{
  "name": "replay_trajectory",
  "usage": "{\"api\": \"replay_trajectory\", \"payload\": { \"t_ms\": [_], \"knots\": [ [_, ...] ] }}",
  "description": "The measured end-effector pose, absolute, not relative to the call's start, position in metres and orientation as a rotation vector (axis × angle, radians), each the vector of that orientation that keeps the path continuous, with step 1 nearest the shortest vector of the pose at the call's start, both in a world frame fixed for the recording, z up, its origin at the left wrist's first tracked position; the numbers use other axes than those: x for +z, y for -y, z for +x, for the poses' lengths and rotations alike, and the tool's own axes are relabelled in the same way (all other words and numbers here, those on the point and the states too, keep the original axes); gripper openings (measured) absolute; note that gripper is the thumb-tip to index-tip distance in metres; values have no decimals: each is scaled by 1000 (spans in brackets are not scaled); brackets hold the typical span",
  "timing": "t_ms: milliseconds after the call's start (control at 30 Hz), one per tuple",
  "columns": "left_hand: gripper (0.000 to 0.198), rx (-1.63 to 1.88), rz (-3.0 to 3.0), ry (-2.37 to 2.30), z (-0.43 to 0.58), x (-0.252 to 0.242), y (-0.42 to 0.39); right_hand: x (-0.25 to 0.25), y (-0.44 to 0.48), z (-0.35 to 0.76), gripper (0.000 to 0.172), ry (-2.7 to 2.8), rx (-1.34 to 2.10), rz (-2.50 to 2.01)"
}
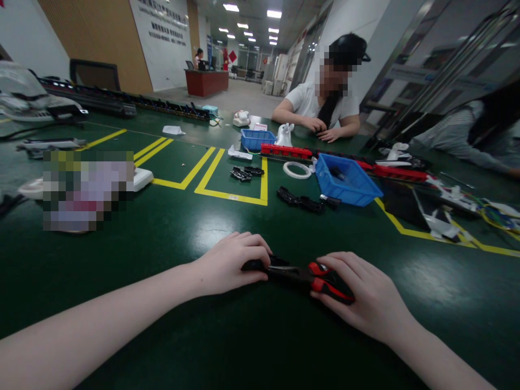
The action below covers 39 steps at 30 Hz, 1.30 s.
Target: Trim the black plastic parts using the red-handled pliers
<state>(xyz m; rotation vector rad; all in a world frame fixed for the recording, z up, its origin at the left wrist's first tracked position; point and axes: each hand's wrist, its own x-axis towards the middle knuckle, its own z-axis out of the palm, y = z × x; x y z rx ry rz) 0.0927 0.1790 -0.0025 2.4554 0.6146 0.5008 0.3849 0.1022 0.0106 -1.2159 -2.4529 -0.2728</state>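
Note:
My right hand (361, 290) is wrapped round the red and black handles of a pair of pliers (320, 281). Their long jaws point left, toward my other hand. Fingers and thumb of my left hand (239, 260) pinch a small black part (255, 265), mostly covered by the fingers. At that part the plier tips meet it; whether they grip it I cannot tell. Both hands are low over the green table (203, 336). Beyond them lie black parts (300, 200) in a loose row and a smaller black cluster (246, 173) inside a yellow-taped outline.
A blue bin (347, 181) stands ahead to the right, with a smaller blue tray (258, 140) farther back. Near them are a tape roll (297, 170) and a long red strip (286, 151). A co-worker (325, 108) sits across the table; another person (471, 130) leans at right.

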Motion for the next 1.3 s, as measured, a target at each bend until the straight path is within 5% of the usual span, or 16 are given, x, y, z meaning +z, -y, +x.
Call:
{"api": "replay_trajectory", "payload": {
  "t_ms": [1300],
  "knots": [
    [13,508,2295,-629,93,-4,-183,9,-102,383,42,2425,-325,-1194]
  ]
}}
